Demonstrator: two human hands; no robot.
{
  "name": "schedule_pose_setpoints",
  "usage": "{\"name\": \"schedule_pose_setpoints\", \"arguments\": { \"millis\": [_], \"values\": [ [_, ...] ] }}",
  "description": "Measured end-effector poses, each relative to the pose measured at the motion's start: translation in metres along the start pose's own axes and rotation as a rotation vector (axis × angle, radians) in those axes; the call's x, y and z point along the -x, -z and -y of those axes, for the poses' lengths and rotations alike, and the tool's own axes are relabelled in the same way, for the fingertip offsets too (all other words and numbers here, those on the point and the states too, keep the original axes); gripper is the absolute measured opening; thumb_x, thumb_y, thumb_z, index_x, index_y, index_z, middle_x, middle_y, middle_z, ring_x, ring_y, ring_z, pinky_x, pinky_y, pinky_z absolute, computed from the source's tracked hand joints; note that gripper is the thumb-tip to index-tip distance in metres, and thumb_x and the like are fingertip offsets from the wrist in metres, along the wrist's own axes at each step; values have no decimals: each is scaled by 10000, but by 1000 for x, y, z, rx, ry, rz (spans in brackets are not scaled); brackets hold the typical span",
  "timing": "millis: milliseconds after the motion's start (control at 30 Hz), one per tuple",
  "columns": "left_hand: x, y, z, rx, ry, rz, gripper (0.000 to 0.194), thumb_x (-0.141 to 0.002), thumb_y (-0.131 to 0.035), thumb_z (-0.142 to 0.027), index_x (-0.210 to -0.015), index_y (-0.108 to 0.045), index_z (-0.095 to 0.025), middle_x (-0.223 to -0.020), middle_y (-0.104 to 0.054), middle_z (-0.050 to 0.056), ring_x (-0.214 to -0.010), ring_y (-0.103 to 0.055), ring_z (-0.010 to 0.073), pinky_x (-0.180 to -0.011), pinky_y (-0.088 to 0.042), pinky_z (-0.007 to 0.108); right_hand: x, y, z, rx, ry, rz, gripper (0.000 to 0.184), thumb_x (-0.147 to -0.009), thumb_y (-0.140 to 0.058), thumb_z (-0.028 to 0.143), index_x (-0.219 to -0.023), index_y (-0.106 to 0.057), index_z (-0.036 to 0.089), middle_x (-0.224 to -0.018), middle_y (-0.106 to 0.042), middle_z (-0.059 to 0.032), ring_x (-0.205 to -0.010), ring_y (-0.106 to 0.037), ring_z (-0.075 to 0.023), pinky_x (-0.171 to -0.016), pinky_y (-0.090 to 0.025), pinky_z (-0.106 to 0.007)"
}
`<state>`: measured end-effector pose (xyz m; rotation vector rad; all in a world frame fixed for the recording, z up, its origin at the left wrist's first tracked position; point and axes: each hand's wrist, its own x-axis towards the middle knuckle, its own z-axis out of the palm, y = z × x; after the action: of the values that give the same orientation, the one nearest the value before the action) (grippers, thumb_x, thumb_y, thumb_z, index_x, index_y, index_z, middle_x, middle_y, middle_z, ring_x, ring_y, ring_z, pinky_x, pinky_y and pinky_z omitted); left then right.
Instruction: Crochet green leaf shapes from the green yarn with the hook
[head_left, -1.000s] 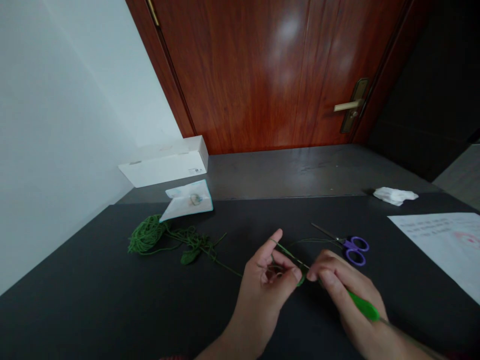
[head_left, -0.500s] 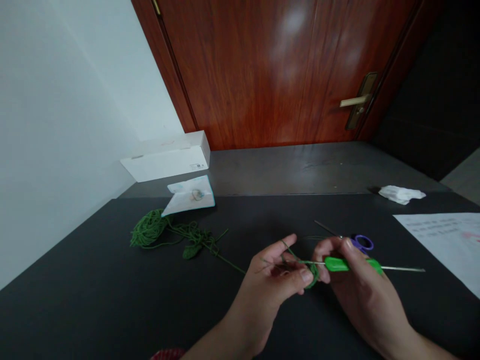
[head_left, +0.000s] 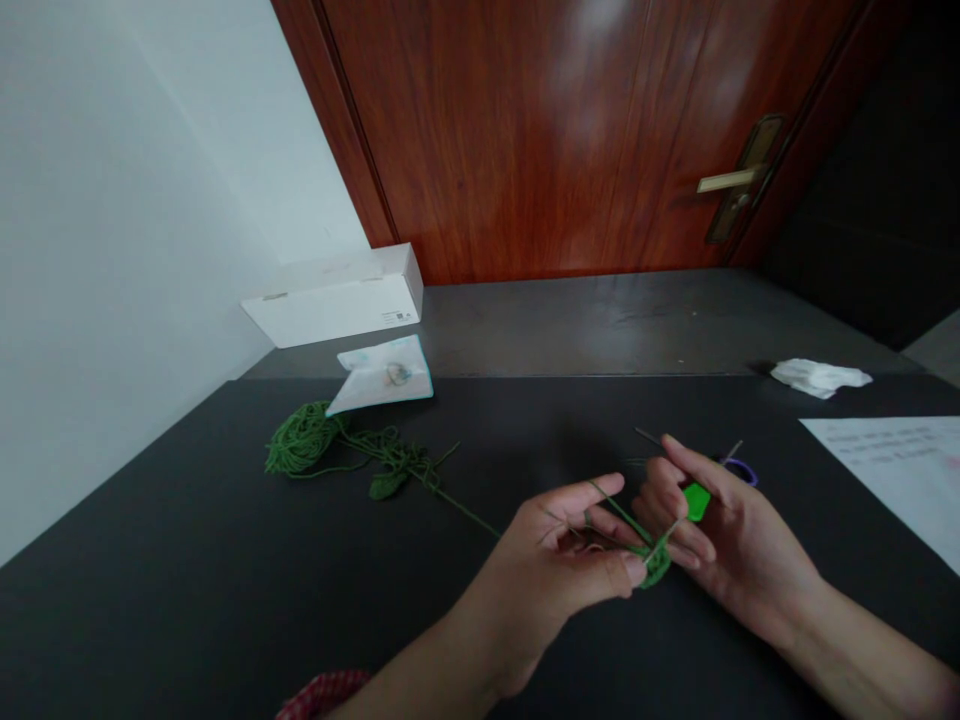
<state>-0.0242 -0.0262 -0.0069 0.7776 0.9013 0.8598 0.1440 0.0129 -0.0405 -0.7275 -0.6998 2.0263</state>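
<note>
My left hand (head_left: 566, 560) pinches a small green crochet piece (head_left: 657, 568) between thumb and fingers, and a strand of green yarn runs over its raised index finger. My right hand (head_left: 727, 530) is closed around a crochet hook with a bright green handle (head_left: 697, 502). The hook's metal tip reaches down to the crochet piece, and its other end sticks up past my index finger. From my left hand the yarn trails left to a tangle (head_left: 401, 455) and a loose green yarn ball (head_left: 304, 440).
Purple-handled scissors (head_left: 744, 472) lie partly hidden behind my right hand. A printed paper sheet (head_left: 900, 470) and a crumpled white tissue (head_left: 819, 377) are at the right. Back left stand a white box (head_left: 345, 310) and an opened white packet (head_left: 386, 375).
My right hand has turned, so the hook now points steeply down-left rather than lying level. Both hands sit slightly further right, and the view has shifted a little.
</note>
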Motion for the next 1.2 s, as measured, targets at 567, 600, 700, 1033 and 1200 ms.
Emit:
{"name": "schedule_pose_setpoints", "arguments": {
  "millis": [567, 600, 700, 1033, 1200],
  "values": [
    [-2, 2, -2, 89, 69, 53, 606, -626, -818, -146, -1205, -647, -86, -759, -657, 10, -687, -565, 107, -643, -398, 260, 8, 5, 17, 239, 186, 73, 594, -970, -383, 467, -517, -655, 196, -351, -408, 17, -380, -299, -107, -442, -210, -313],
    [-2, 2, -2, 92, 74, 50, 601, -629, -818, -146, -1202, -649, -89, -759, -657, 8, -686, -565, 106, -644, -397, 260, 8, 6, 17, 243, 192, 79, 599, -973, -375, 466, -518, -657, 197, -351, -407, 16, -383, -300, -109, -442, -209, -314],
    [-2, 4, -2, 99, 84, 54, 580, -636, -812, -131, -1194, -656, -97, -756, -660, 8, -689, -569, 106, -643, -393, 259, 9, 6, 18, 253, 211, 87, 609, -983, -352, 458, -526, -664, 202, -351, -403, 14, -387, -304, -113, -443, -209, -318],
    [-6, 10, 2, 179, 116, 93, 444, -646, -787, -98, -1083, -715, -76, -757, -660, 39, -684, -559, 105, -612, -367, 251, 8, 5, 17, 258, 269, 106, 607, -989, -351, 444, -533, -670, 202, -352, -421, 10, -384, -329, -121, -447, -237, -316],
    [-3, 7, 1, 175, 87, 76, 446, -665, -793, -115, -1105, -715, -104, -770, -662, 39, -696, -565, 108, -615, -379, 247, 9, 6, 17, 239, 275, 108, 580, -973, -374, 448, -536, -667, 205, -341, -422, 4, -387, -333, -131, -432, -229, -313]
  ]
}}
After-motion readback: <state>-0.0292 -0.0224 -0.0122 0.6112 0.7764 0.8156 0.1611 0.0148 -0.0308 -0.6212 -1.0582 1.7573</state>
